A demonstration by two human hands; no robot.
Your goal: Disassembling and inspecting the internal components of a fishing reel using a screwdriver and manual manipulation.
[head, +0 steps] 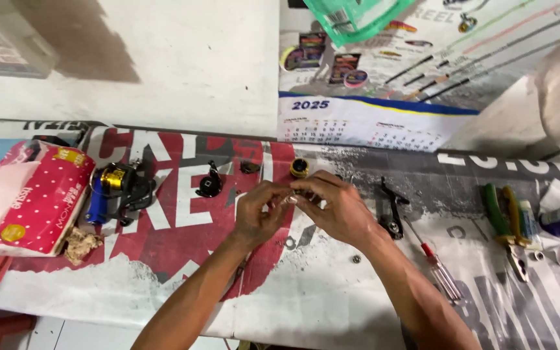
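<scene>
Small dark metal part (295, 194) pinched between fingertips of left hand (258, 214) and right hand (339, 209), both curled nearly closed, mid-banner, near far edge. Blue-gold fishing reel (115, 188) toward left edge; red-handled clear-shaft screwdriver (439, 269), green-handled pliers (507, 227) toward right edge.

Your left hand (259, 214) and right hand (338, 207) meet at the fingertips, both forearms angling up from below, fingers curled in a pinching grip.
</scene>
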